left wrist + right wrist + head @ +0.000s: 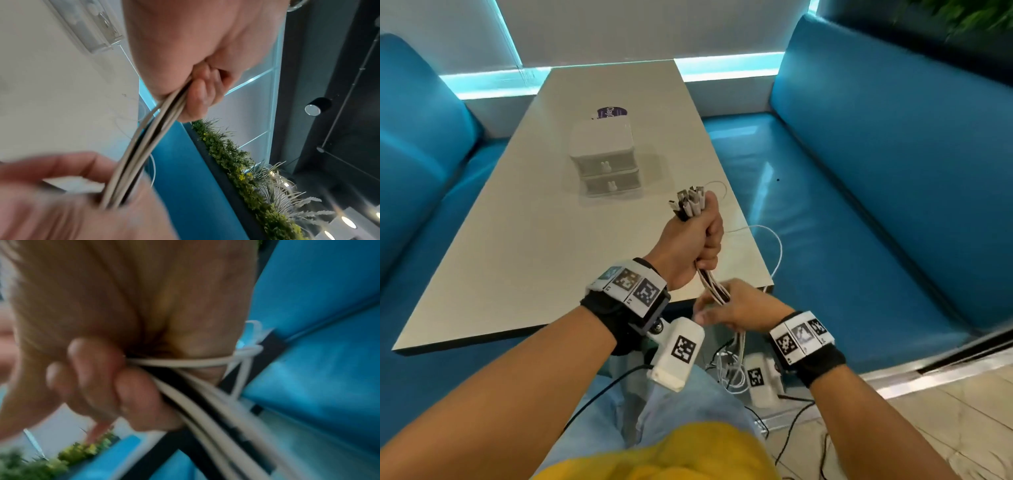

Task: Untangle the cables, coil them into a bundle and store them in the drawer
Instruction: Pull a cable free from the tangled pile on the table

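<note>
clearly the cables point(714, 286) are light, limp and smooth-jacketed — white ones with at least one dark one among them — so they should bend wherever they are not supported and slide against each other if held loosely. the left hand point(693, 236) is fisted round the bunch just below the plug ends point(688, 202), which stick up together above the table point(517, 240). the right hand point(736, 306), lower down near the table's edge, has its fingers curled round the same strands; below it the rest hangs in loose loops toward the lap, and one thin white strand loops out to the right. the plugs are the stiff part, so gripping close beneath them looks best for coiling. the drawer unit point(606, 161) stands further up the table, both drawers closed.
</note>
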The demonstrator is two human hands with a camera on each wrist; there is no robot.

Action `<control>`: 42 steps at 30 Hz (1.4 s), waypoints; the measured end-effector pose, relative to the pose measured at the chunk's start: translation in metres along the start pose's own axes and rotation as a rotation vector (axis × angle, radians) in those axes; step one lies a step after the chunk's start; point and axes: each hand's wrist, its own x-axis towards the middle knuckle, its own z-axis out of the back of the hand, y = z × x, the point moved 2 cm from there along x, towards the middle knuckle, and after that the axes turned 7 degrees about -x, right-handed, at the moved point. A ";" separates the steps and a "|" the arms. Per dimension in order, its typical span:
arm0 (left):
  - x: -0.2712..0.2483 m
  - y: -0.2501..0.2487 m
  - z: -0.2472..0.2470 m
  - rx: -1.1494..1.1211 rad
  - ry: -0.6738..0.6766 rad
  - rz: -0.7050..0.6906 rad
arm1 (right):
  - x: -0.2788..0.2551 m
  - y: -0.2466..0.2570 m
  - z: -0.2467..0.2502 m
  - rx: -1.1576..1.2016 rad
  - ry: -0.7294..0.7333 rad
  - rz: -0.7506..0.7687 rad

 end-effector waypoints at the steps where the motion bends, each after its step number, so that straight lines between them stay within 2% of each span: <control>1: -0.001 0.001 -0.003 0.037 0.031 0.009 | -0.005 -0.016 -0.003 0.014 0.007 -0.021; 5: -0.004 0.018 -0.015 0.181 0.126 0.068 | -0.024 -0.071 -0.013 0.130 -0.015 -0.178; 8: -0.006 0.033 -0.026 0.308 0.208 0.088 | -0.030 -0.087 -0.016 -0.064 0.077 -0.258; 10: -0.006 0.033 -0.030 0.363 0.223 0.085 | -0.033 -0.090 -0.012 -0.159 0.155 -0.265; 12: -0.005 0.029 -0.028 0.372 0.204 0.070 | -0.036 -0.087 0.000 -0.075 0.165 -0.224; 14: -0.004 0.023 -0.024 0.333 0.166 0.055 | -0.043 -0.076 0.019 0.085 0.097 -0.193; 16: -0.002 0.018 -0.020 0.279 0.128 0.036 | -0.050 -0.062 0.038 0.123 -0.022 -0.140; 18: 0.001 0.018 -0.020 0.258 0.104 0.021 | -0.054 -0.044 0.052 0.126 -0.212 -0.059; 21: 0.003 0.027 -0.025 0.313 0.122 0.036 | -0.057 -0.008 0.061 0.323 -0.533 0.056; 23: 0.002 0.035 -0.029 0.363 0.144 0.060 | -0.057 0.017 0.065 0.386 -0.585 0.157; 26: 0.001 0.038 -0.033 0.452 0.148 0.018 | -0.052 0.047 0.066 0.164 -0.540 0.248; 28: 0.000 0.037 -0.033 0.591 0.139 -0.052 | -0.043 0.058 0.062 -0.060 -0.520 0.232; 30: -0.001 0.036 -0.031 0.660 0.099 -0.091 | -0.033 0.064 0.057 -0.235 -0.573 0.209; 35: 0.002 0.025 -0.034 0.724 0.087 -0.166 | -0.018 0.074 0.052 -0.398 -0.692 0.229; 38: 0.005 0.020 -0.030 0.768 0.024 -0.205 | -0.017 0.078 0.051 -0.508 -0.740 0.199; 42: 0.001 0.016 -0.026 0.764 0.006 -0.198 | -0.018 0.080 0.056 -0.604 -0.674 0.119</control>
